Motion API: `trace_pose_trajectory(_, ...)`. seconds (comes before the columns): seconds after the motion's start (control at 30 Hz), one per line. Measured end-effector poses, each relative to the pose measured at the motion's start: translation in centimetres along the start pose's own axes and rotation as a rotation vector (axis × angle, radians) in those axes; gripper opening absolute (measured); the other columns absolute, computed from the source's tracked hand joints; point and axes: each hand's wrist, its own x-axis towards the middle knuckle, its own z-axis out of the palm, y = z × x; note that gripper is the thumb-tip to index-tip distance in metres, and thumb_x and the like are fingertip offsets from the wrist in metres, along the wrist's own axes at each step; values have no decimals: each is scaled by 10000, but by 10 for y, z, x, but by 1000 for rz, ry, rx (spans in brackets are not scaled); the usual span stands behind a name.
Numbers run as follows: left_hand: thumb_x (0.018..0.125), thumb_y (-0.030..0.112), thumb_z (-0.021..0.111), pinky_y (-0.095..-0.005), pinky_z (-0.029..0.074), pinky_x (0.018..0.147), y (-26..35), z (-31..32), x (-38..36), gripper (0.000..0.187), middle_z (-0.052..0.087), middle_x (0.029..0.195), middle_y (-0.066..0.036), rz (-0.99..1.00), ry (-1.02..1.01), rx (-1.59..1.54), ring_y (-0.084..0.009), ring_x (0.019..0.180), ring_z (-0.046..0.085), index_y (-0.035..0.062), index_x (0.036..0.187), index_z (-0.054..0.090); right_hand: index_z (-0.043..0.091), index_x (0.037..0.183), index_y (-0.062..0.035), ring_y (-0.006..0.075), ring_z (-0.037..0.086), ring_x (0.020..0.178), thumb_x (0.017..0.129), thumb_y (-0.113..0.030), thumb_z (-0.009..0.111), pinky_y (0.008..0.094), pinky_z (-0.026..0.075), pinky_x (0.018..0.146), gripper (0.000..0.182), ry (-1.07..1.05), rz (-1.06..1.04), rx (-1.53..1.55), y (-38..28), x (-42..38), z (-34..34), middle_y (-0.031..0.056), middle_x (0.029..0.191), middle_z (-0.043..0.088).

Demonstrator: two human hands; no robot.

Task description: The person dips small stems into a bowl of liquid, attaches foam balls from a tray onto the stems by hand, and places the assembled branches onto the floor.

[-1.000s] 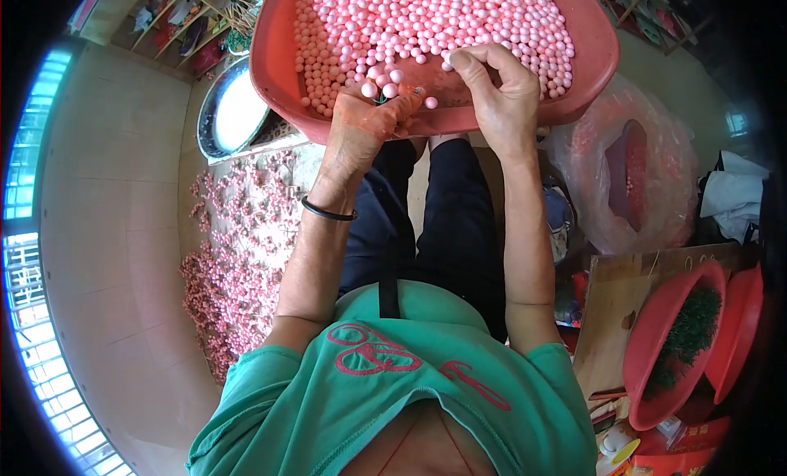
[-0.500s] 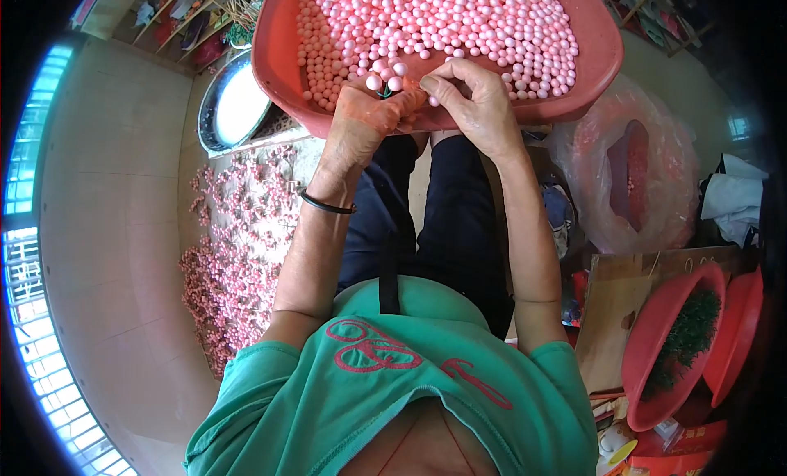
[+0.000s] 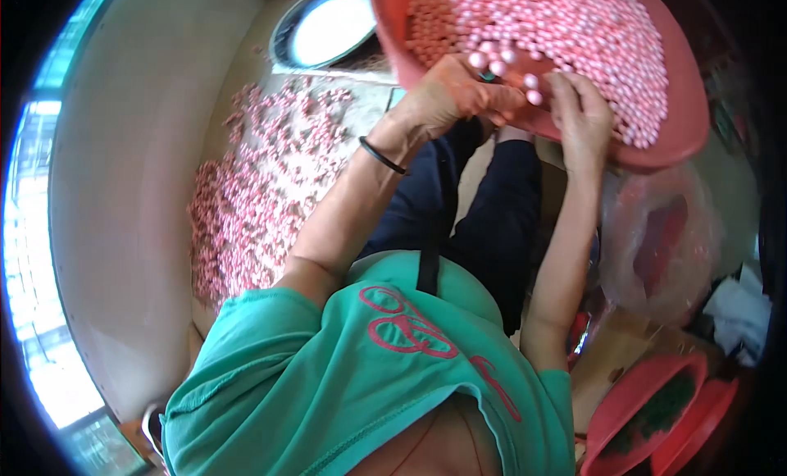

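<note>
My left hand (image 3: 469,89), its fingers covered in orange, is closed around a small bunch of pink beads (image 3: 497,68) with a bit of green at its base. Right beside it, my right hand (image 3: 585,119) has thumb and fingers pinched together. Two more pink beads (image 3: 533,89) show between the hands, close to the right fingertips. Whatever the right fingers pinch is hidden. Both hands are over the near rim of a red basin (image 3: 676,144), which holds a large heap of loose pink beads (image 3: 590,33).
Many pink bead sprigs (image 3: 270,181) lie spread on the floor at left. Beyond them stands a dark-rimmed round basin (image 3: 283,41) with a bright white inside. At right are a clear plastic bag (image 3: 697,222), a cardboard box (image 3: 607,361) and a red basin (image 3: 594,431) of green pieces.
The view has tilted, so the bead basin and both hands appear further right. A gap has opened between my hands, and two pink beads now show in it.
</note>
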Motion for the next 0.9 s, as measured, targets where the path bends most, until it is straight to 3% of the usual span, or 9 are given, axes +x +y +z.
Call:
trace_pose_trajectory(0.07, 819, 183, 762, -249, 549, 664, 2, -2, -9, 245, 682, 907, -48, -38, 35, 64, -136, 768, 654, 13, 978, 687, 661, 916, 2, 8, 404, 601, 920, -141, 638, 179, 314, 511, 144, -49, 43, 49, 4, 1, -4, -67, 702, 510)
trace_pose_trajectory(0.17, 835, 173, 748, -241, 541, 687, -6, -28, -24, 214, 689, 909, -31, -143, -82, 8, -121, 808, 646, 35, 991, 696, 665, 975, 4, 2, 364, 567, 949, -138, 599, 167, 274, 487, 159, -75, 64, 63, 1, -1, -2, -59, 699, 493)
trace_pose_trajectory(0.37, 826, 205, 753, -264, 554, 727, -12, -75, -81, 322, 692, 1057, -60, -259, -42, 145, -139, 819, 646, 22, 1078, 670, 664, 963, 3, -1, 346, 566, 945, -130, 611, 167, 242, 487, 144, -53, 33, 33, -3, -5, 2, -76, 684, 461)
trace_pose_trajectory(0.43, 820, 195, 758, -264, 553, 699, -22, -95, -98, 282, 682, 1045, -49, -279, 41, -23, -128, 786, 629, 19, 1023, 672, 666, 960, 5, 1, 350, 571, 944, -124, 612, 167, 246, 491, 142, -39, 13, 7, -2, -6, 3, -74, 684, 464)
trace_pose_trajectory(0.5, 821, 171, 760, -259, 549, 704, -35, -119, -121, 247, 673, 1011, -32, -382, 256, 159, -115, 783, 629, 35, 1008, 673, 669, 958, 8, 2, 355, 575, 942, -120, 613, 166, 251, 494, 140, -30, -2, -9, -1, -6, 4, -72, 684, 467)
trace_pose_trajectory(0.63, 796, 178, 770, -253, 548, 690, -96, -190, -165, 228, 671, 861, -17, -665, 521, 171, -108, 727, 639, 63, 978, 693, 673, 968, 9, 4, 361, 582, 941, -115, 614, 165, 261, 504, 141, -21, -16, -19, 0, -6, 4, -71, 684, 469)
trace_pose_trajectory(0.77, 790, 182, 762, -265, 551, 636, -136, -227, -203, 183, 670, 809, -16, -819, 614, 320, -113, 685, 640, 87, 928, 688, 677, 983, 9, 5, 363, 586, 942, -112, 610, 168, 262, 504, 145, -15, -23, -24, 2, -7, 5, -69, 687, 473)
trace_pose_trajectory(0.9, 754, 156, 772, -282, 549, 586, -189, -264, -240, 197, 668, 763, -48, -901, 759, 266, -149, 647, 647, 59, 904, 686, 677, 998, 18, 5, 363, 588, 946, -112, 605, 167, 260, 504, 157, -11, -33, -55, 4, -7, 4, -70, 697, 482)
